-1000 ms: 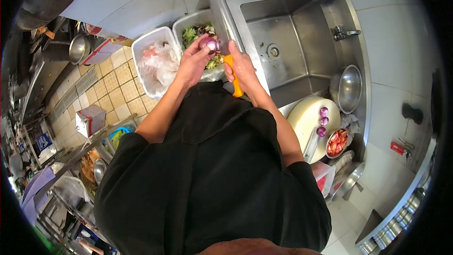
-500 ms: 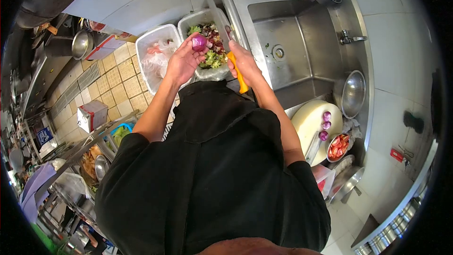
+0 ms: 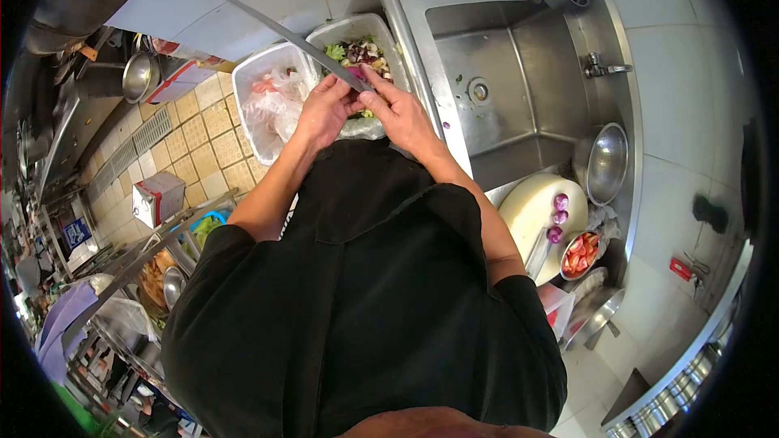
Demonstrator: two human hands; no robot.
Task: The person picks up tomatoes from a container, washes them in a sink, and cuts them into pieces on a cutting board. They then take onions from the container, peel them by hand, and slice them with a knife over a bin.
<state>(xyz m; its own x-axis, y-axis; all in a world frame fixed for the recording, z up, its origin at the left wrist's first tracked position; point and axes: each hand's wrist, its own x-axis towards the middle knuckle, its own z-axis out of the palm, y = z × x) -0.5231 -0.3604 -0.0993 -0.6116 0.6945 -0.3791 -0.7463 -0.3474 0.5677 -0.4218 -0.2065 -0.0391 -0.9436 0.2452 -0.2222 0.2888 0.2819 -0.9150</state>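
Observation:
My left hand point(image 3: 324, 112) is closed around a red onion point(image 3: 356, 72), which is partly hidden behind the knife and my fingers. My right hand point(image 3: 403, 120) grips a long knife point(image 3: 272, 26); its handle is covered by the hand. The blade lies across the onion and points to the upper left. Both hands are close together over the near part of a white bin point(image 3: 398, 53) holding vegetable scraps and leaves.
Left of it stands another white bin point(image 3: 248, 134) with plastic bags. On the right are a steel sink point(image 3: 495, 49) and a round cutting board point(image 3: 519, 209) bearing several red onions point(image 3: 560, 217). Beside them sit a bowl of cut tomatoes point(image 3: 580, 255) and a steel bowl point(image 3: 608, 164).
My right hand has moved left to the onion, and the knife has swung from pointing up to lying across it. My left fingers have closed around the onion, which sat on an open palm.

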